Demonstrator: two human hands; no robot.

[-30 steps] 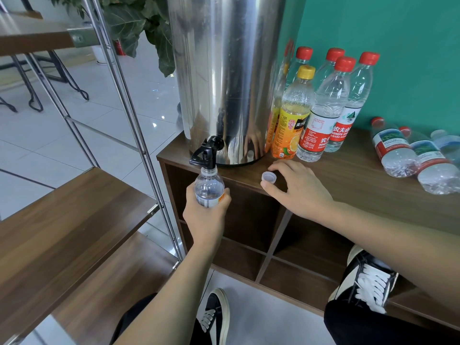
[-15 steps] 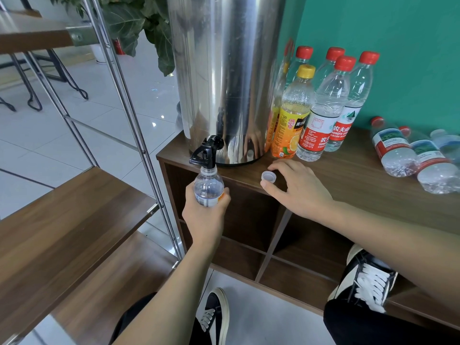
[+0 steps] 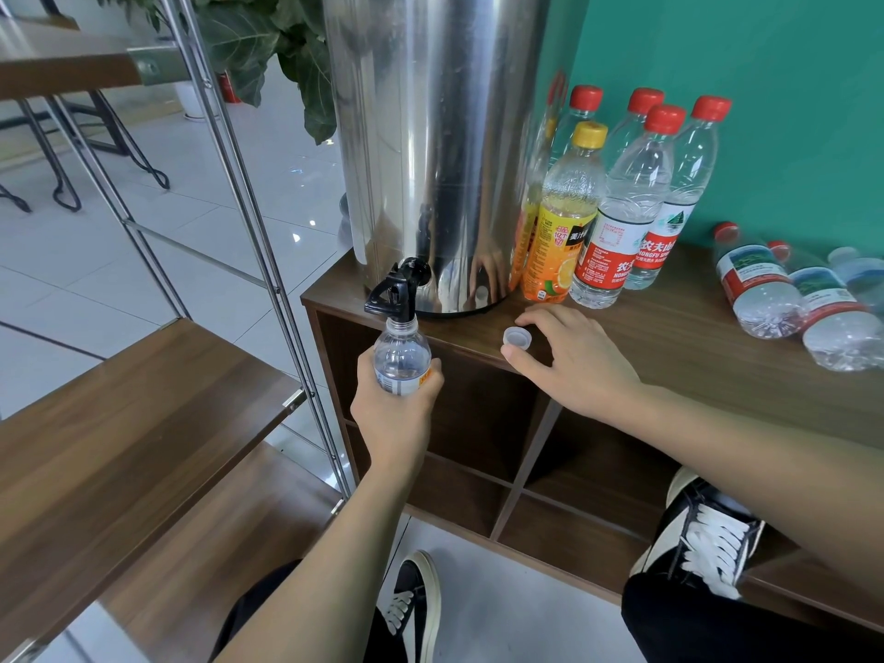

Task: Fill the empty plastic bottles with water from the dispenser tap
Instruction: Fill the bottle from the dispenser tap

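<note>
My left hand (image 3: pixel 392 413) grips a small clear bottle (image 3: pixel 401 358) and holds it upright with its open mouth right under the black tap (image 3: pixel 394 291) of the steel dispenser (image 3: pixel 440 150). The bottle's white cap (image 3: pixel 514 336) lies on the wooden cabinet top (image 3: pixel 669 337). My right hand (image 3: pixel 569 361) rests flat there, its thumb and forefinger loosely on either side of the cap. Whether water is flowing cannot be told.
Several upright red-capped water bottles (image 3: pixel 626 203) and an orange juice bottle (image 3: pixel 562 217) stand right of the dispenser. More bottles (image 3: pixel 760 289) lie on their sides at the far right. A metal-framed wooden shelf (image 3: pixel 119 423) stands to the left, close to the tap.
</note>
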